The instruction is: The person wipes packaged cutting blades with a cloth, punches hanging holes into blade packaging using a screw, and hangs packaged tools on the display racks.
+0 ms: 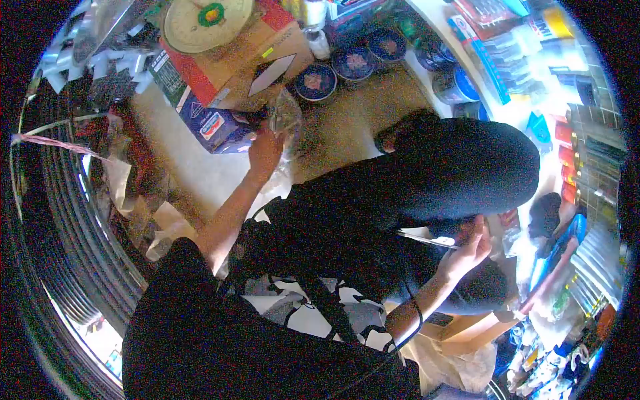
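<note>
My left hand [265, 155] reaches to the front of a cardboard box [257, 73], its fingers closed on a clear plastic bag [287, 119]. Beside that hand is a blue printed box [212, 127]. My right hand [472, 241] is closed around a thin white flat item [427, 236], which looks like paper or card, close to my dark-clothed leg [460, 163]. Grain and blur hide the fine detail of both grips.
A round dial scale [207, 23] stands on the cardboard box. Round containers [315, 82] line up behind the bag. Coiled black hose [80, 220] fills the left side. Packed shelves [477, 53] run along the right, and an open carton [467, 333] sits at lower right.
</note>
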A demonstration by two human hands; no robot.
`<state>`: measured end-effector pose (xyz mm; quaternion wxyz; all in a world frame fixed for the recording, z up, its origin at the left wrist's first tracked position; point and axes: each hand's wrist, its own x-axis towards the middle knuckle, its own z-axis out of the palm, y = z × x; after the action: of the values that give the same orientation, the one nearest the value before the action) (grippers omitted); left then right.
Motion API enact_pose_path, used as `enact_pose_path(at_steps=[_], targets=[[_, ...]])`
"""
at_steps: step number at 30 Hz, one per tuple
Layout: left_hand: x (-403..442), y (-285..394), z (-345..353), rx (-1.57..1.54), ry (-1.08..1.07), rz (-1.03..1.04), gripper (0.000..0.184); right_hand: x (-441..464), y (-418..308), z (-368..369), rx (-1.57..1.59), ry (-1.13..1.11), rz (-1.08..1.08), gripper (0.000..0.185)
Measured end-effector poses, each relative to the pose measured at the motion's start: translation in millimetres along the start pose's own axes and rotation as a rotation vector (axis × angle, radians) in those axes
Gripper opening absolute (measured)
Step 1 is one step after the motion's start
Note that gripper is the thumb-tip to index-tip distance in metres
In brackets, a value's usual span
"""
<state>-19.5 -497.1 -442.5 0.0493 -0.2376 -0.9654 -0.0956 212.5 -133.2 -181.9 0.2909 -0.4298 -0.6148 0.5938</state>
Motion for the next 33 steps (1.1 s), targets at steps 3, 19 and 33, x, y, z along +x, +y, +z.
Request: enact_pose_path(at_steps=[3,19,33], targets=[[23.5,10.8,-31.5,0.206,-0.273,-0.137,0.034,1.5,3.7,1.4,-0.001,0.037,0.02,0.029],[13.3,78.1,-60.0,-0.158,-0.576,0.221,0.027,10.9,27.9,-9.0,0.022,0.067,-0.003,0.031],[-0.3,30.7,2.4,-0.506,-0.587,-0.016,0.044,-1.2,22.4,-16.9,-0.04,0.092,0.039,0.033]])
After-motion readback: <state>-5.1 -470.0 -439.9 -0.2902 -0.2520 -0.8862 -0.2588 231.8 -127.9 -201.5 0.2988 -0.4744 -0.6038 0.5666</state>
